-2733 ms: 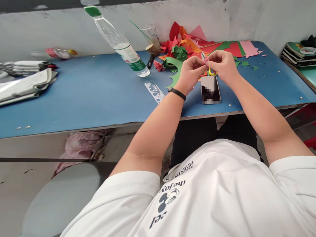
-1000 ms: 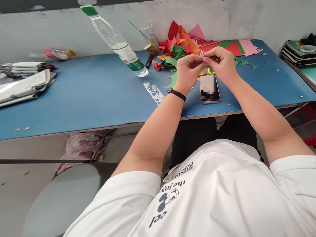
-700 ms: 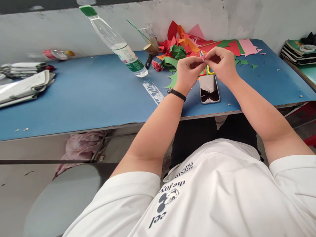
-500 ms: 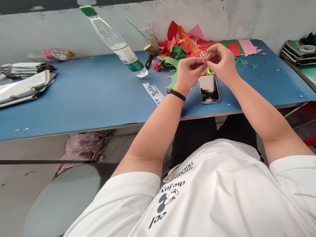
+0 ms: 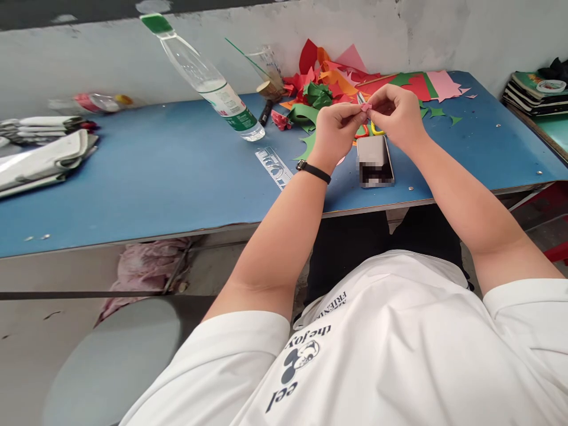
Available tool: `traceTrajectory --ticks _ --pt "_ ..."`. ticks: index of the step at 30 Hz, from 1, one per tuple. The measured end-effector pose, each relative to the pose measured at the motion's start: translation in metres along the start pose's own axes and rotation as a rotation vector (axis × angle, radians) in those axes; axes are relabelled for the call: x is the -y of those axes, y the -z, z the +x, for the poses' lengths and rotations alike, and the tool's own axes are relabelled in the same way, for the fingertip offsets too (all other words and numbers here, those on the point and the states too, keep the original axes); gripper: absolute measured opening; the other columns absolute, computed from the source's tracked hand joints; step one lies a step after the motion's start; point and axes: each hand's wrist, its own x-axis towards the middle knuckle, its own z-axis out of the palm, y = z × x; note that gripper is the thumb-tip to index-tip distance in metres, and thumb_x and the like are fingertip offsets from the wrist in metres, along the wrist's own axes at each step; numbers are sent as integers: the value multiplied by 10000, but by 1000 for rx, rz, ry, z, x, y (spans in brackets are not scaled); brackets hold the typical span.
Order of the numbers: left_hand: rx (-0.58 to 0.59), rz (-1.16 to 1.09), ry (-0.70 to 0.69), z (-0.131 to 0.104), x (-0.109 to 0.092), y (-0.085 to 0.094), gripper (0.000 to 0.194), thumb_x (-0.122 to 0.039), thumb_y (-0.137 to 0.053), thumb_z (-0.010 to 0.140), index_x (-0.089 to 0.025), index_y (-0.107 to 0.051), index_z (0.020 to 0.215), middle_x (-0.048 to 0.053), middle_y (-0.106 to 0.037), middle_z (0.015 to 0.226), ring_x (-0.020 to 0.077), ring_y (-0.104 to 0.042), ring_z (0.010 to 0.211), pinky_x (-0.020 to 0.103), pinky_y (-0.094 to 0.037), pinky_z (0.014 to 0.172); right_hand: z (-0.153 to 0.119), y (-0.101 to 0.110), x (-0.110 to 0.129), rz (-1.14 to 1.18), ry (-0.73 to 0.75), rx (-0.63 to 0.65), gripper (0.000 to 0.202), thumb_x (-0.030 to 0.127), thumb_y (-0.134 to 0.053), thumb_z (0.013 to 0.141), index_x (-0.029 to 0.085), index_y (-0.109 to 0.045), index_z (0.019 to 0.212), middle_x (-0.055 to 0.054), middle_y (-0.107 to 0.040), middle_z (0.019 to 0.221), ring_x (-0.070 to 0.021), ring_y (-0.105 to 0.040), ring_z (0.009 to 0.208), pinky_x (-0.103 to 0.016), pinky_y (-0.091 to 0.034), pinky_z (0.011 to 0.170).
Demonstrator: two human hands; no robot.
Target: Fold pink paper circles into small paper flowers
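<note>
Both hands meet above the blue table, near its far side, with a small pink paper piece [image 5: 365, 107] between their fingertips. My left hand [image 5: 339, 129] pinches it from the left, and my right hand [image 5: 397, 115] pinches it from the right. Scissors [image 5: 376, 129] with red and yellow handles lie behind and below the fingers, partly hidden. Just nearer to me rests a phone [image 5: 375, 161]. A crumpled red paper piece [image 5: 281, 120] and a curled green strip [image 5: 304, 113] lie left of my left hand.
On the blue table [image 5: 177, 171] a water bottle [image 5: 226, 103] stands beside a black marker [image 5: 265, 112] and a clear ruler [image 5: 273, 167]. Coloured paper scraps [image 5: 331, 77] pile up by the wall. Folded bags [image 5: 48, 160] lie left, books [image 5: 530, 94] right.
The fingers have shifted very slightly around the pink paper, and a bit more of the scissors' handles shows. The view has moved a little.
</note>
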Motion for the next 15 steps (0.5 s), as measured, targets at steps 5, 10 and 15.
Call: traceTrajectory --ticks 5,10,15 --pt "39 -41 5 3 2 0 637 -904 -976 1013 -317 -786 852 45 -682 780 326 -749 919 547 -632 923 5 3 -7 0 -14 7 502 -66 -1028 961 278 -701 797 18 -853 882 -249 -851 894 -428 -733 941" --pt "84 -55 27 -1 -9 2 497 -710 -1005 1103 -286 -812 928 55 -773 890 298 -769 1029 506 -687 1039 8 4 -12 -23 6 8 516 -70 -1071 926 278 -707 816 20 -851 899 -241 -836 889 -420 -734 916" --pt "85 -34 -7 -8 -24 2 393 -456 -948 1081 -311 -779 757 79 -671 853 315 -720 951 500 -698 989 3 5 -8 -140 61 7 521 -145 -992 912 281 -700 846 8 -851 942 -267 -846 912 -465 -743 931"
